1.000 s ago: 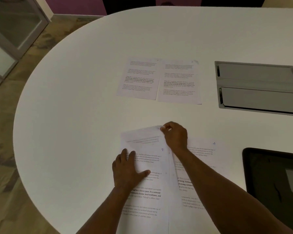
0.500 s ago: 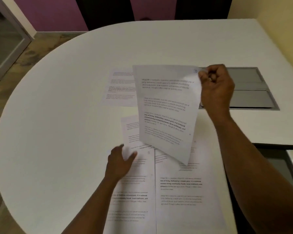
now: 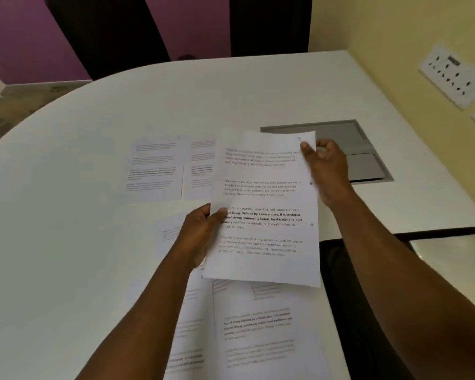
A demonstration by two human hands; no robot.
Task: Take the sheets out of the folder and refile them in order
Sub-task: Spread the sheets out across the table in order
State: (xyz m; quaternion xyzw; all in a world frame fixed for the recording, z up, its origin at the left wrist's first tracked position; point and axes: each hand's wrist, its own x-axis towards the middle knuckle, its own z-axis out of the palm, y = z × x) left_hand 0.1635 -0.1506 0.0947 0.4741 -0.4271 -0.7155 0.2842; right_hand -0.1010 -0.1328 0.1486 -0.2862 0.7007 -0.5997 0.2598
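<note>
A printed sheet [image 3: 266, 204] with punch holes on its right edge is held up above the white table [image 3: 66, 242]. My left hand [image 3: 200, 231] grips its left edge, thumb on the print. My right hand [image 3: 327, 163] pinches its top right corner by a blue handwritten mark. Two sheets [image 3: 159, 168] lie side by side further back on the table. More sheets [image 3: 258, 333] lie near me under my arms. The black folder [image 3: 368, 297] lies at the right, mostly behind my right arm.
A grey cable hatch [image 3: 365, 157] is set into the table behind my right hand. A yellow wall with a white socket plate [image 3: 453, 75] stands at the right. The table's rounded edge runs along the left, with floor beyond.
The lifted sheet has come lower and nearer to me. My left hand left the sheets on the table and took hold of its left edge. The view swung to the right.
</note>
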